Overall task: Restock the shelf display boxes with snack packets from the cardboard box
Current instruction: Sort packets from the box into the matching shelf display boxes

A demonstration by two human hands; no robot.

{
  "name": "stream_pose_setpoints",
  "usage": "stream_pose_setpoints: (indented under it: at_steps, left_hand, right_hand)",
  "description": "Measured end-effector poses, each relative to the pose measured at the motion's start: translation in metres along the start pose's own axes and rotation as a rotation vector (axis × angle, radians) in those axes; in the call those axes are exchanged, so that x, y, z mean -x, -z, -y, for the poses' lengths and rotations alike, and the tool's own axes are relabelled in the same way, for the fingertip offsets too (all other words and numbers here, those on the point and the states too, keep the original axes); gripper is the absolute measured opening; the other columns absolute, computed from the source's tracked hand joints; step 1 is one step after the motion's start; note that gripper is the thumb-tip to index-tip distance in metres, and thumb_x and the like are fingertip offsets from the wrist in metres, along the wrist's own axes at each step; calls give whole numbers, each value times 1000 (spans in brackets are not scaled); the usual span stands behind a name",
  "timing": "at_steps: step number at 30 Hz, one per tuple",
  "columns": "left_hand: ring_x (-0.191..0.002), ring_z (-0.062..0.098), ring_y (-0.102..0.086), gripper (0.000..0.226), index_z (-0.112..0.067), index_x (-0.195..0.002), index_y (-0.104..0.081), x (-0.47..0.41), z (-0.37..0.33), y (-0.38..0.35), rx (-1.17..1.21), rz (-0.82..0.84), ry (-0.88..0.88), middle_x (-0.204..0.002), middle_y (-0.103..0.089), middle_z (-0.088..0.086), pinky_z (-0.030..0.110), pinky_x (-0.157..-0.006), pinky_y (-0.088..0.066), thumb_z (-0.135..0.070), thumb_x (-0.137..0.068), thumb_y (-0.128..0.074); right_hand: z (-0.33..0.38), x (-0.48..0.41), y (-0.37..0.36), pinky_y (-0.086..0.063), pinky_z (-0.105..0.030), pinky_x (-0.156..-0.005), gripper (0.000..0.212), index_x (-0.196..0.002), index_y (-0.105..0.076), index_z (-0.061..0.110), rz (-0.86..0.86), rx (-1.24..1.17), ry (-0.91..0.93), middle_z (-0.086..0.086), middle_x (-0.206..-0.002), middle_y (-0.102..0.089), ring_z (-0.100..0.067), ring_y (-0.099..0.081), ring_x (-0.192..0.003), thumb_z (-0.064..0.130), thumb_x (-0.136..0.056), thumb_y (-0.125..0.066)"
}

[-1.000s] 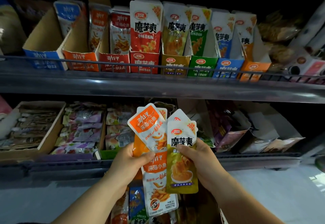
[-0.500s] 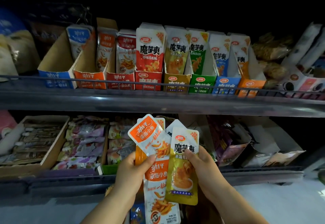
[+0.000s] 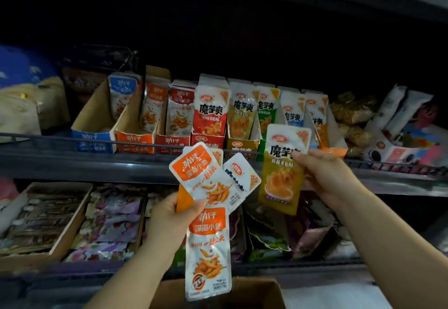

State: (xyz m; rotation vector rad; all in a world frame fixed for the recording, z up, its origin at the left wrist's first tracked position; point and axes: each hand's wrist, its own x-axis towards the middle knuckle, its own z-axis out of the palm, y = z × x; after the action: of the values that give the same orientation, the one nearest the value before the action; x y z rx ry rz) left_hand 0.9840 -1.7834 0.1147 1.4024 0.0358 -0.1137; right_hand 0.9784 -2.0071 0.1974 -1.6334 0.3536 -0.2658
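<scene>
Two hands are up in front of the shelving, held apart, each clamped on stock. I see the right hand [image 3: 324, 177] pinching one yellow packet [image 3: 281, 175] by its right edge, thumb on the printed face. The packet stands upright across the rail [image 3: 72, 138] of the upper shelf, just right of the yellow box [image 3: 242, 148], and it covers most of the green box [image 3: 260, 150]. The left hand [image 3: 172, 221] grips a fan of packets [image 3: 208, 248], lower and to the left, near the yellow packet but not touching it. In the fan I count two orange-topped packets in front, one white packet behind them, one orange edge at the left and one corner at the top; the exact total cannot be read. In the row of boxes [image 3: 134, 140] behind the rail I count seven fronts that show: blue, orange, two red, yellow, green, then orange at the far right. Blue-labelled packets right of the green box mark an eighth place, its front hidden by the yellow packet. One cardboard box [image 3: 254, 293] lies at the bottom edge, below the fan; it is cut off and its contents are out of sight. Goods on the lower shelf [image 3: 72, 270] are dim, their labels unreadable.
</scene>
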Motion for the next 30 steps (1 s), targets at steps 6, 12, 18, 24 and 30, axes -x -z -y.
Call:
stream_pose_setpoints:
  at_steps: [6, 12, 18, 24, 30]
  left_hand:
    - [-80, 16, -63, 9, -22, -81, -60, -21, -23, 9, 15, -9, -41, -84, -66, -4, 34, -71, -50, -15, -80, -64]
    - [-74, 20, -64, 6, -19, -78, -61, -34, -22, 27, 110, -64, 14, -70, -69, -6, 33, -64, -49, -14, -78, -64]
    - [-76, 20, -65, 6, -18, -80, -62, -41, -16, 25, 106, -69, 76, -81, -69, -1, 32, -64, -50, -13, -79, -65]
    - [-70, 14, -64, 7, -21, -79, -60, -45, -19, 28, 112, -96, 62, -76, -67, -5, 27, -53, -46, -14, -81, -62]
    - [-77, 20, -65, 7, -19, -81, -62, -44, -17, 36, 131, -96, 69, -81, -69, -2, 33, -63, -50, -12, -81, -62]
  right_hand:
    - [54, -47, -14, -44, -12, -38, 4, -87, -58, 8, -152, 12, 273, 4, -62, -66, -6, -60, -51, 6, -88, -56]
    - [74, -92, -44, -46, -11, -45, 25, -112, -56, -3, -262, 122, 414, -9, -92, -58, -16, -57, -71, 7, -89, -55]
    - [53, -124, -68, -49, -22, -57, 29, -113, -55, -5, -208, 236, 272, -23, -107, -61, -25, -56, -84, 6, -87, -59]
    - [31, -130, -83, -52, -38, -70, 30, -62, -50, 26, -219, 311, 235, -3, -69, -55, -27, -59, -75, 9, -81, -66]
    - [30, -132, -87, -50, -39, -76, 6, -80, -59, 11, -255, 488, 291, -9, -82, -57, -31, -60, -85, 11, -85, -61]
